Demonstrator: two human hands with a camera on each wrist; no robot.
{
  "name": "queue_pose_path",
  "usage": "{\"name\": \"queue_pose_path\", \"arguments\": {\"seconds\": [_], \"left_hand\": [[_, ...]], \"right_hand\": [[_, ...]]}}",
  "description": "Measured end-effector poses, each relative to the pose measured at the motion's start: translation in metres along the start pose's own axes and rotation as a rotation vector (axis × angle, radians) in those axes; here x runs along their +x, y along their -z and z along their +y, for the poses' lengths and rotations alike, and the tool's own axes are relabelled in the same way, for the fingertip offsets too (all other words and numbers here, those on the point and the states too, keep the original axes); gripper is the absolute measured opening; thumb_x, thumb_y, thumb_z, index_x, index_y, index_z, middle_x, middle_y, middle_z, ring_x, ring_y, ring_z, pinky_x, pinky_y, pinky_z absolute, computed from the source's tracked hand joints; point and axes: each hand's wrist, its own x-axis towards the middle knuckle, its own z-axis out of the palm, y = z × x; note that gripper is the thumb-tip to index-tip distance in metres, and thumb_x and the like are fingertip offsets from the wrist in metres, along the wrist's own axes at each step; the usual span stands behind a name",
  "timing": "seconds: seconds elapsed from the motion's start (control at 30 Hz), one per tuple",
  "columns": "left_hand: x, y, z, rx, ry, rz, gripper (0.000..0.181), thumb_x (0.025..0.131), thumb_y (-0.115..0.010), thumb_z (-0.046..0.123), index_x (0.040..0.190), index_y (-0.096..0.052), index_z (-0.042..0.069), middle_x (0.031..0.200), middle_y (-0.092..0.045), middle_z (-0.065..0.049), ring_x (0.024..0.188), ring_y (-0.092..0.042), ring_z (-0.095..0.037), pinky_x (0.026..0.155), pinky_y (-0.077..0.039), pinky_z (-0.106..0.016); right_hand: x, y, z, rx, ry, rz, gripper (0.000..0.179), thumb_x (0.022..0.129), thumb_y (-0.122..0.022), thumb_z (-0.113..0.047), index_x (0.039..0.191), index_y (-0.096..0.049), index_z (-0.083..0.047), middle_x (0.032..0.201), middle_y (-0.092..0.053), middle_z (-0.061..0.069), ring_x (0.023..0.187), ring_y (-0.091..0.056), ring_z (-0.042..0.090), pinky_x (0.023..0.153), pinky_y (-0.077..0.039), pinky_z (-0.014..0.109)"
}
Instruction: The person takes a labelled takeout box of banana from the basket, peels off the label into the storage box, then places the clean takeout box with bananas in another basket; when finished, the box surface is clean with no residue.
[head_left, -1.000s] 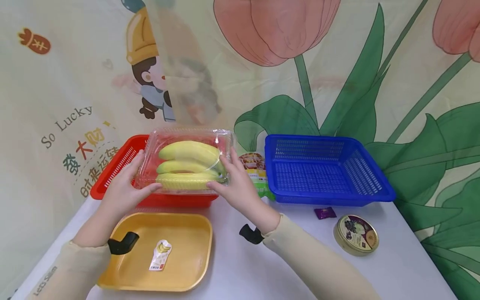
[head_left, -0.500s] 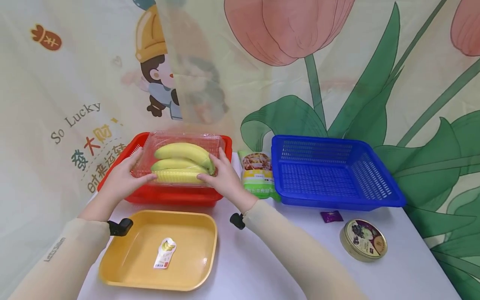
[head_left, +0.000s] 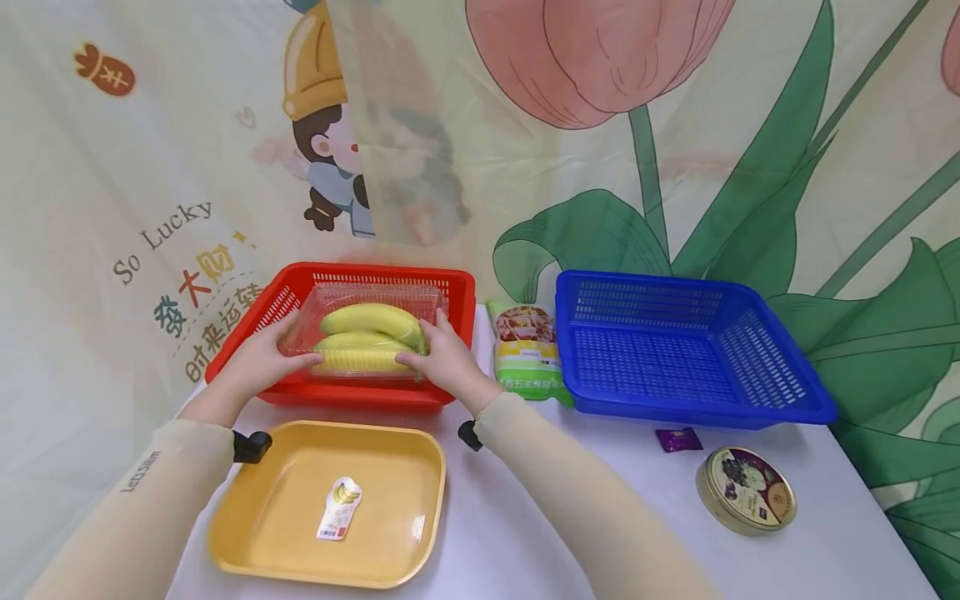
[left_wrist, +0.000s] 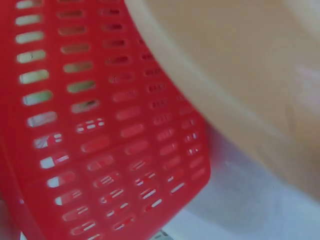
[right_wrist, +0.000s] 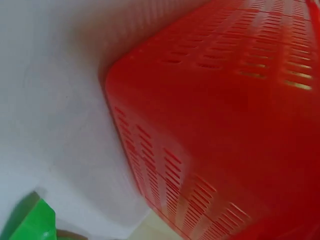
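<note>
A clear plastic box (head_left: 360, 294) with yellow-green bananas (head_left: 369, 319) inside sits down within the red basket (head_left: 352, 395). My left hand (head_left: 257, 363) holds the box's left end, thumb along the front edge. At the other end my right hand (head_left: 452, 362) grips it, with the thumb at the front and fingers over the side. Whether the box touches the basket's floor is hidden. Both wrist views show mainly the slotted outer walls of the red basket (left_wrist: 115, 135), and the hands are barely visible there.
In front stands a yellow tray (head_left: 390, 546) with a banana-printed label (head_left: 340, 508). Right of the red basket lie a green-and-yellow food packet (head_left: 528, 354) and a blue basket (head_left: 693, 408). Nearer are a small purple packet (head_left: 678, 439) and a round tin (head_left: 746, 492).
Both hands have lowered the banana box from above the red basket into it. The head view has shifted, so the surroundings appear farther right.
</note>
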Motion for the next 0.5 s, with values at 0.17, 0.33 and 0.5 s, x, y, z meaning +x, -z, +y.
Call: {"name": "queue_pose_path", "arguments": {"seconds": [0.17,0.33,0.5], "left_hand": [[0.005,-0.002,-0.005,0.044,-0.009,-0.039,0.099,0.075,-0.061,0.058,0.147,-0.009,0.014,0.136,-0.039,-0.026,0.116,-0.042,-0.041,0.093,-0.038,-0.059],[0.012,-0.003,-0.008,0.081,-0.016,-0.087,0.099,0.077,-0.062,0.054,0.146,-0.010,0.006,0.137,-0.035,-0.029,0.116,-0.041,-0.042,0.094,-0.037,-0.060],[0.016,-0.007,-0.010,0.102,-0.013,-0.117,0.100,0.076,-0.063,0.054,0.145,-0.012,0.002,0.136,-0.036,-0.030,0.110,-0.043,-0.039,0.094,-0.037,-0.060]], "right_hand": [[0.000,-0.005,0.000,-0.137,0.009,-0.018,0.078,0.079,-0.062,-0.048,0.142,-0.032,-0.012,0.154,-0.007,0.010,0.133,-0.034,0.025,0.103,-0.038,0.036],[0.003,-0.007,-0.005,-0.239,0.006,-0.028,0.064,0.080,-0.064,-0.044,0.131,-0.048,-0.009,0.151,-0.018,0.015,0.129,-0.040,0.025,0.100,-0.041,0.033],[0.007,-0.011,-0.008,-0.266,-0.057,-0.057,0.056,0.079,-0.066,-0.039,0.123,-0.055,-0.006,0.151,-0.016,0.015,0.121,-0.049,0.024,0.097,-0.044,0.030]]}}
